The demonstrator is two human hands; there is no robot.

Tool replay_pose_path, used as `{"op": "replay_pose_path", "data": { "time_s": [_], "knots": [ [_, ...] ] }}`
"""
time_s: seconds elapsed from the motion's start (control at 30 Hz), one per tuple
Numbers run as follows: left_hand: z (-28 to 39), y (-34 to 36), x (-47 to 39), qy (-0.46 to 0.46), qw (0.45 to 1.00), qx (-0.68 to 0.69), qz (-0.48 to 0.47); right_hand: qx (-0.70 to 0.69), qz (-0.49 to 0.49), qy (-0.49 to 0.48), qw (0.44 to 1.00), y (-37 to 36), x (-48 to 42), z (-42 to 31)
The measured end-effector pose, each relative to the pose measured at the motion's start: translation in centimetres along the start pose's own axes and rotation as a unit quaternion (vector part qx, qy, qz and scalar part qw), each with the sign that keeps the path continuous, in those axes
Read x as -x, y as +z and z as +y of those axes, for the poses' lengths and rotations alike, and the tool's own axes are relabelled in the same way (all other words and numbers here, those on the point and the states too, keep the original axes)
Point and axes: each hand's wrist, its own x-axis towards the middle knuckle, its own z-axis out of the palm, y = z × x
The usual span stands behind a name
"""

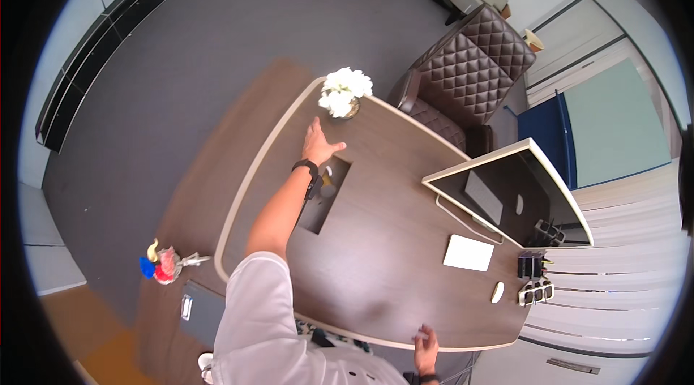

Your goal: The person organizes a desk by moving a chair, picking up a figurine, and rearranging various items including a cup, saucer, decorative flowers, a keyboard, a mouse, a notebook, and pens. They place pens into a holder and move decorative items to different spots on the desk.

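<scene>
Stretched across the wooden desk [379,195], my left hand [320,145] has its thumb spread from its fingers and holds nothing. Just beyond its fingertips, at the far corner, stand white flowers [342,91] in a small round pot [353,109]; hand and pot look apart. Below my left wrist, a rectangular recess [312,219] in the desktop holds a small tan-and-white object [328,183], partly hidden by my arm. My right hand [426,350] hovers by the near desk edge, empty, with its fingers loosely bent and slightly blurred.
A monitor [520,200], white keyboard [469,252], mouse [497,292] and pen holder [530,265] stand at the right. A quilted brown armchair [466,68] sits behind the desk. At the left are a colourful ornament [165,265] and a grey folder [203,312].
</scene>
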Motion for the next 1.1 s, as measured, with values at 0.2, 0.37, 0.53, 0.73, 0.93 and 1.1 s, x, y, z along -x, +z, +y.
{"op": "replay_pose_path", "data": {
  "time_s": [0.2,0.37,0.53,0.73,0.93,1.1],
  "knots": [
    [1.1,5.3,-7.2,0.080,0.982,0.098,0.139,-0.019,0.075,0.154,0.985,0.0,12.6,6.2],
    [3.1,6.7,-7.1,0.104,0.961,0.098,0.235,-0.005,0.055,0.294,0.954,3.5,18.5,5.3],
    [4.0,4.8,-7.4,0.131,0.963,0.063,0.229,-0.052,0.041,0.265,0.962,4.6,17.1,5.0],
    [2.2,-0.3,-5.8,0.177,0.941,0.108,0.266,-0.112,0.009,0.175,0.978,5.0,13.0,6.2],
    [-6.7,-13.9,-1.4,0.109,0.949,0.097,0.281,-0.231,-0.017,0.143,0.962,5.8,9.5,10.3],
    [-21.0,-24.8,4.5,0.117,0.945,0.118,0.281,-0.058,-0.074,0.029,0.995,5.0,5.7,0.5]
  ]
}}
